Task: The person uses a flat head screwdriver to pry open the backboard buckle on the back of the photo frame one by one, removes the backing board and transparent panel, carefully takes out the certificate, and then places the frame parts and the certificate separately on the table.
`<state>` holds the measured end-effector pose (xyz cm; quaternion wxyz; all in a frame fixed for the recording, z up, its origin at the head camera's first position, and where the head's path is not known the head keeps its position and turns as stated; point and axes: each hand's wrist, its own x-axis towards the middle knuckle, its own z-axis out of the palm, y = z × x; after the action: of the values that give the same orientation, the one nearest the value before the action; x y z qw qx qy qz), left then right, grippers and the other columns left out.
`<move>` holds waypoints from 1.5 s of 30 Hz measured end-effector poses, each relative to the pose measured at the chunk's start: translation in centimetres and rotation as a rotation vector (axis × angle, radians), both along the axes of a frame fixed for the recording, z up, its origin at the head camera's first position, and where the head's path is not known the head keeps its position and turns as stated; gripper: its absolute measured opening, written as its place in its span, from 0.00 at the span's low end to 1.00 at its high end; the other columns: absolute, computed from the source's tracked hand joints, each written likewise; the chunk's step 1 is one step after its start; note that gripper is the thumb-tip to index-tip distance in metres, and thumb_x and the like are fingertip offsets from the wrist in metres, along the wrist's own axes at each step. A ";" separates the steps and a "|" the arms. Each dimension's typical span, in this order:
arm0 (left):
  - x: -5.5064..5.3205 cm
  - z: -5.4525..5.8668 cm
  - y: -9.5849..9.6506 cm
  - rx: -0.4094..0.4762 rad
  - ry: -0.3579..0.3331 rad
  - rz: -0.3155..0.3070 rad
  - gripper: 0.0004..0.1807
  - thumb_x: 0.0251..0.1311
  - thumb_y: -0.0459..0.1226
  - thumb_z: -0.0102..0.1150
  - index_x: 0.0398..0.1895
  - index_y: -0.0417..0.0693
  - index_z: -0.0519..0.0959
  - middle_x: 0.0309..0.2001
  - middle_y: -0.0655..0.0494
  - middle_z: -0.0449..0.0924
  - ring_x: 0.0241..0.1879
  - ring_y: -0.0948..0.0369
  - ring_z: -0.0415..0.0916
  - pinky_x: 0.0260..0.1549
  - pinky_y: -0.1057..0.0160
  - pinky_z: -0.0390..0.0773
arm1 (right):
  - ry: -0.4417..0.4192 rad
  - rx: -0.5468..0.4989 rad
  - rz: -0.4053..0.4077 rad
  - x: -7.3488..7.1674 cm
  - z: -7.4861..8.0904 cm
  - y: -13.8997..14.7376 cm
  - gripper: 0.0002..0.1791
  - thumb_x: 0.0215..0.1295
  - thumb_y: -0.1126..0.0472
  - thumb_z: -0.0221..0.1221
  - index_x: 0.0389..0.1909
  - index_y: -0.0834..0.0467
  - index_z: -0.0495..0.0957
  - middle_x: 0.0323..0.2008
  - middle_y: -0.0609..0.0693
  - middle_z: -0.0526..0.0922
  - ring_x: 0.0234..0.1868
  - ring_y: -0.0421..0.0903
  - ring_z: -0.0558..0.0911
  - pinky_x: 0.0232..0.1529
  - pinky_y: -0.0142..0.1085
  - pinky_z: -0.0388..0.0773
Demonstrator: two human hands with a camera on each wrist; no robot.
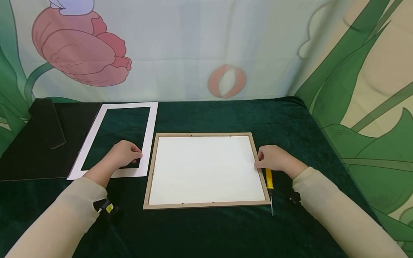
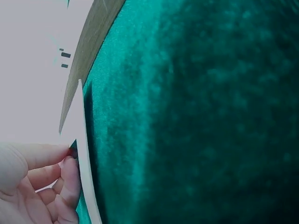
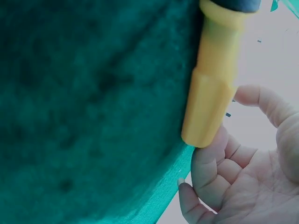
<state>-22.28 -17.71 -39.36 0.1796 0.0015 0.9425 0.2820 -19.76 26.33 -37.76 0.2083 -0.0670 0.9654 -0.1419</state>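
On green-draped worktop [image 1: 206,233]: my left fingers [image 1: 137,155] pinch white mat [image 1: 150,132]; right fingers [image 1: 259,165] against wooden frame [image 1: 209,205], grip unclear.

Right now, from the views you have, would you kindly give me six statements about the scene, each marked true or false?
1. The left hand is at the border of the mat. True.
2. The right hand is at the right side of the frame. True.
3. The mat lies inside the frame. False; it lies to the frame's left.
4. The screwdriver has a yellow handle. True.
5. The screwdriver lies on the mat. False; it lies on the cloth, to the right of the frame.
6. The cloth is white. False; it is dark green.
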 end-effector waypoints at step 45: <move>11.6 0.9 1.7 -0.272 0.277 -0.564 0.39 0.52 0.50 0.65 0.63 0.37 0.67 0.67 0.43 0.60 0.63 0.46 0.62 0.51 0.49 0.70 | -0.078 -0.038 0.487 4.0 0.0 -1.6 0.49 0.47 0.43 0.68 0.70 0.54 0.58 0.72 0.51 0.48 0.72 0.53 0.46 0.63 0.61 0.43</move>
<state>-10.69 -16.00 -38.48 0.1192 0.2762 0.9494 0.0900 -15.76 24.73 -37.80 0.2722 -0.2959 0.9092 -0.1080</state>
